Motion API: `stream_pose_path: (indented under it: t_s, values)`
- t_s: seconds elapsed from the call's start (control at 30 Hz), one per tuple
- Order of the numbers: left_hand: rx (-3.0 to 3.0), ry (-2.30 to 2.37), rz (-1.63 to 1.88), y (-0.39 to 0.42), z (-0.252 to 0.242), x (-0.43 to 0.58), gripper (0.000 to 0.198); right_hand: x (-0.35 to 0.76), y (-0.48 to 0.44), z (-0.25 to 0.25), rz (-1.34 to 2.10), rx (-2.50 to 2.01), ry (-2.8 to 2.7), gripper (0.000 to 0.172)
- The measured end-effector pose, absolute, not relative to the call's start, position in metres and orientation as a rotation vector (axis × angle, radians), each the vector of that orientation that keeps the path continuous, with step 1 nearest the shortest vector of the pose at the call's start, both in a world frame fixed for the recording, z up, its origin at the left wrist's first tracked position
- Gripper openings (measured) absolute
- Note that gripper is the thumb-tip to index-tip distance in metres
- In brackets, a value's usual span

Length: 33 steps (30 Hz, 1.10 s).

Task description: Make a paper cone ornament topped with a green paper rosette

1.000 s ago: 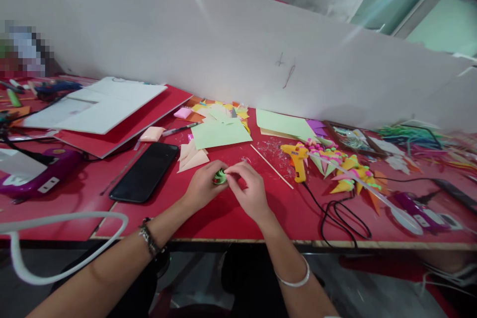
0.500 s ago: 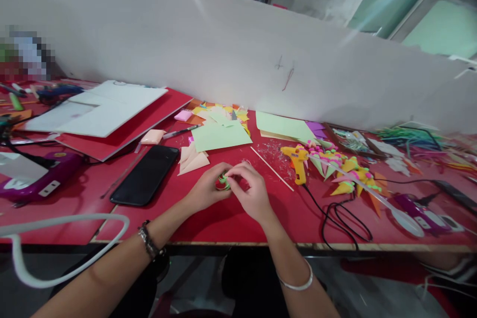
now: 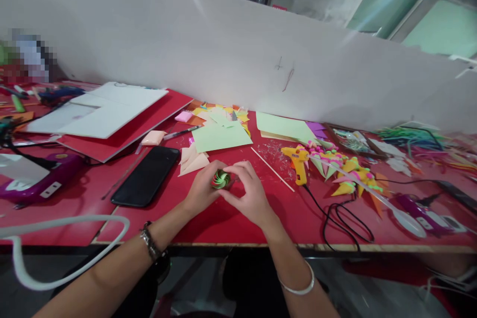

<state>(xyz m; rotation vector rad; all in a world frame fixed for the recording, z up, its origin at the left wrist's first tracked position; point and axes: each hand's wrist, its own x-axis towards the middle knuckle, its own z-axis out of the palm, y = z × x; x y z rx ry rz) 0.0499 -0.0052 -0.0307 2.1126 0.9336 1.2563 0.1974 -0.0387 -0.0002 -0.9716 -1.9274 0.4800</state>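
Observation:
A small round swirl of green and red curved strips (image 3: 221,179) sits between my hands above the red tabletop. What it is made of, I cannot make out. My left hand (image 3: 203,190) grips its left side, fingers wrapped round behind it. From the right, my right hand (image 3: 251,196) has its thumb at the lower edge and its index finger at the upper edge, with a gap inside the curve. Pale folded paper pieces (image 3: 194,160) lie just beyond my left hand. A thin wooden stick (image 3: 273,169) lies beyond my right hand.
Left of my hands lies a black phone (image 3: 146,176), near a purple power strip (image 3: 46,179). Light green paper (image 3: 221,136) is behind them. A yellow glue gun (image 3: 298,163) with a looping black cable and colourful paper cones (image 3: 346,179) are on the right. A grey partition (image 3: 223,54) closes the back.
My right hand's pinched fingers have spread apart around the swirl. The swirl has turned so its spiral face shows, and my left hand still holds it.

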Motion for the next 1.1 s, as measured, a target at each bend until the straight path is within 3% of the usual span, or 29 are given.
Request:
stream_pose_path:
  t_s: [0.17, 0.47, 0.7, 0.9, 1.0, 1.1]
  values:
    - [2.090, 0.938, 1.311, -0.005, -0.032, 0.052, 0.021, 0.193, -0.038, -0.005, 0.384, -1.014, -1.965, 0.029]
    - [1.990, 0.927, 1.254, -0.004, -0.041, 0.052, 0.049, 0.189, -0.036, -0.011, 0.465, -1.041, -1.933, 0.049]
    - [2.011, 0.872, 0.974, -0.006, -0.039, 0.051, 0.072, 0.195, -0.030, -0.011, 0.535, -1.086, -1.967, 0.022]
    - [2.019, 0.778, 0.852, -0.001, -0.034, 0.043, 0.090, 0.209, -0.023, -0.012, 0.501, -1.132, -1.957, 0.011]
    - [2.178, 0.907, 0.764, 0.013, -0.027, 0.022, 0.075, 0.220, -0.020, -0.011, 0.404, -1.212, -1.931, 0.013]
    - [2.386, 1.387, 0.839, 0.026, -0.025, 0.002, 0.061, 0.233, -0.016, -0.012, 0.231, -1.366, -1.912, 0.020]
